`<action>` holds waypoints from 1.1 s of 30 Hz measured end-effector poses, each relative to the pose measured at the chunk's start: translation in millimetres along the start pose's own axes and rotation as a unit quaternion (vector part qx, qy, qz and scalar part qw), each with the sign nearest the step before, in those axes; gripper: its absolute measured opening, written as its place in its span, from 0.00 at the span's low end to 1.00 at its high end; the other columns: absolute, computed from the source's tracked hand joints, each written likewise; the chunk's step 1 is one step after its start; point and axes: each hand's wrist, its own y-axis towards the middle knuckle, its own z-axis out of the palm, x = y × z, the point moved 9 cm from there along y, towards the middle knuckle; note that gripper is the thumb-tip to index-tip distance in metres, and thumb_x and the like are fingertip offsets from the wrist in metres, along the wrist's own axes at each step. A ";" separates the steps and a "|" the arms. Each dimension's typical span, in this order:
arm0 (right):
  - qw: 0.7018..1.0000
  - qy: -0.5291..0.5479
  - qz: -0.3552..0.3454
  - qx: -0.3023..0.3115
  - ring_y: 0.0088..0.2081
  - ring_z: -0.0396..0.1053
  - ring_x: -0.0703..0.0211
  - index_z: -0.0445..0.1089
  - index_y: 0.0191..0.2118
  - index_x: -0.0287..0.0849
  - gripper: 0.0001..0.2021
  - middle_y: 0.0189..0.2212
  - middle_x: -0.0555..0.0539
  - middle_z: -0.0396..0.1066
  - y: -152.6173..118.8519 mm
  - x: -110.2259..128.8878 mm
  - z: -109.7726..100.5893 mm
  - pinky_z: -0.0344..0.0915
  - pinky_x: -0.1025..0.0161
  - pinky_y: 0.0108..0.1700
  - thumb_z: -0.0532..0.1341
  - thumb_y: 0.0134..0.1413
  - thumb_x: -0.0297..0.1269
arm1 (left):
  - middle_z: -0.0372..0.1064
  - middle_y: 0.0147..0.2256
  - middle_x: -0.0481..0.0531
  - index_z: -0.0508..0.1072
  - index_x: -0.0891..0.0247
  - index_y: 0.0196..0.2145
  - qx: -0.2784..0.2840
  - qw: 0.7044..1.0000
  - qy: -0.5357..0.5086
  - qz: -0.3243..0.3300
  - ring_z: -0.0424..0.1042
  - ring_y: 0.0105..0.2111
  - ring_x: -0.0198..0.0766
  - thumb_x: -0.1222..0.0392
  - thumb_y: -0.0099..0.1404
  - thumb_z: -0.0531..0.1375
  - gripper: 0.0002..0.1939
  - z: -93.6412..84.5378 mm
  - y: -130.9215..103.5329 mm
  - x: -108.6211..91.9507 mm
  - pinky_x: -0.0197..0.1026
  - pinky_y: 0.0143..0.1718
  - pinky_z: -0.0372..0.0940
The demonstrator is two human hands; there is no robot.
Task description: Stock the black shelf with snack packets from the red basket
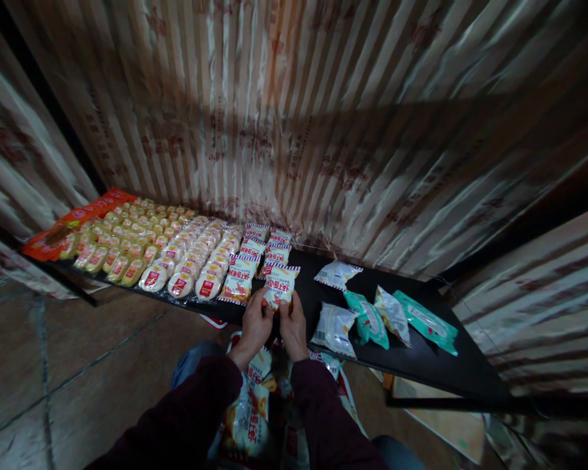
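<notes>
Both my hands grip one snack bag (pixel 279 284), white with red lettering and striped ends, over the front of the black shelf (pixel 298 313). My left hand (pixel 256 324) pinches its lower left corner and my right hand (pixel 293 323) its lower right. A matching snack bag (pixel 239 279) lies just left of it, and more stand in two columns behind. To the right of my hands, a snack bag (pixel 335 328) lies back side up, with another such bag (pixel 337 275) behind it.
Round wrapped cakes (pixel 181 284), yellow wrapped pieces (pixel 133 272) and an orange package (pixel 63 228) fill the shelf's left. Teal packs (pixel 428 321) lie at the right. Below, between my legs, more snack bags (pixel 249 418) sit in a container. Corrugated sheeting (pixel 255 117) rises behind.
</notes>
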 end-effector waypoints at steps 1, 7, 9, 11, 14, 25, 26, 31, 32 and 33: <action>1.000 -0.008 -0.006 -0.003 0.52 0.64 0.49 0.60 0.58 0.37 0.30 0.53 0.37 0.66 2.6 0.2 0.6 0.58 0.51 0.55 0.49 0.55 0.51 | 0.66 0.54 0.59 0.66 0.64 0.54 -0.002 1.000 0.010 0.003 0.64 0.55 0.42 0.70 0.58 0.52 0.24 0.9 2.1 -0.5 0.49 0.57 0.59; 0.997 -0.059 -0.050 -0.021 0.53 0.62 0.47 0.62 0.56 0.35 0.30 0.51 0.35 0.65 18.4 -3.0 5.2 0.56 0.49 0.56 0.47 0.55 0.51 | 0.65 0.54 0.61 0.64 0.67 0.55 -0.004 0.998 0.059 0.020 0.64 0.55 0.44 0.70 0.58 0.52 0.26 7.7 14.1 -2.2 0.50 0.58 0.59; 0.994 -0.080 -0.068 -0.031 0.54 0.60 0.47 0.63 0.55 0.37 0.28 0.51 0.36 0.65 23.3 -4.7 7.0 0.56 0.49 0.56 0.46 0.56 0.50 | 0.65 0.54 0.62 0.64 0.68 0.55 -0.012 0.997 0.074 0.025 0.63 0.55 0.45 0.70 0.58 0.52 0.25 8.6 17.5 -2.7 0.50 0.58 0.59; 0.991 -0.102 -0.079 -0.038 0.54 0.59 0.47 0.63 0.54 0.38 0.26 0.52 0.37 0.64 27.8 -8.0 9.7 0.55 0.47 0.56 0.46 0.56 0.49 | 0.64 0.54 0.62 0.64 0.68 0.55 -0.019 0.996 0.088 0.027 0.63 0.56 0.46 0.69 0.59 0.52 0.25 9.6 20.5 -3.0 0.51 0.58 0.59; 0.989 -0.122 -0.080 -0.041 0.56 0.57 0.45 0.63 0.54 0.38 0.26 0.54 0.35 0.62 33.2 -15.0 14.5 0.53 0.46 0.57 0.46 0.56 0.49 | 0.64 0.55 0.62 0.65 0.67 0.55 -0.025 0.994 0.103 0.025 0.63 0.56 0.47 0.68 0.59 0.53 0.24 11.9 24.6 -1.8 0.52 0.58 0.58; 0.986 -0.129 -0.098 -0.034 0.57 0.57 0.45 0.64 0.53 0.37 0.27 0.53 0.35 0.64 45.8 -32.7 26.2 0.52 0.45 0.58 0.45 0.57 0.51 | 0.57 0.60 0.63 0.61 0.67 0.58 0.010 0.995 0.096 -0.007 0.54 0.62 0.48 0.66 0.61 0.52 0.26 23.3 30.6 9.5 0.53 0.62 0.53; 0.986 -0.125 -0.102 -0.033 0.56 0.58 0.45 0.64 0.53 0.37 0.27 0.53 0.35 0.64 46.2 -33.0 26.8 0.53 0.45 0.58 0.45 0.57 0.50 | 0.56 0.60 0.63 0.61 0.67 0.58 0.016 0.995 0.094 -0.008 0.52 0.63 0.48 0.65 0.61 0.51 0.26 24.5 30.6 9.6 0.53 0.62 0.52; 0.985 -0.117 -0.122 -0.024 0.54 0.61 0.45 0.64 0.53 0.38 0.26 0.52 0.35 0.66 44.4 -30.8 28.5 0.55 0.45 0.56 0.46 0.58 0.50 | 0.52 0.62 0.63 0.59 0.68 0.59 0.013 0.996 0.088 -0.012 0.47 0.65 0.48 0.64 0.61 0.51 0.28 27.7 29.1 12.4 0.52 0.64 0.48; 0.986 -0.116 -0.122 -0.023 0.54 0.61 0.45 0.64 0.53 0.38 0.26 0.52 0.35 0.66 43.8 -30.5 28.3 0.55 0.45 0.56 0.46 0.58 0.50 | 0.51 0.63 0.63 0.58 0.68 0.60 0.007 0.996 0.087 -0.007 0.46 0.65 0.48 0.63 0.61 0.51 0.28 28.1 28.3 12.9 0.52 0.64 0.48; 0.986 -0.114 -0.122 -0.020 0.54 0.61 0.45 0.64 0.53 0.38 0.25 0.52 0.35 0.66 43.2 -30.0 28.4 0.55 0.45 0.56 0.47 0.58 0.50 | 0.50 0.63 0.63 0.56 0.68 0.61 0.000 0.996 0.090 0.002 0.45 0.65 0.48 0.63 0.62 0.51 0.29 28.6 27.5 13.1 0.52 0.64 0.48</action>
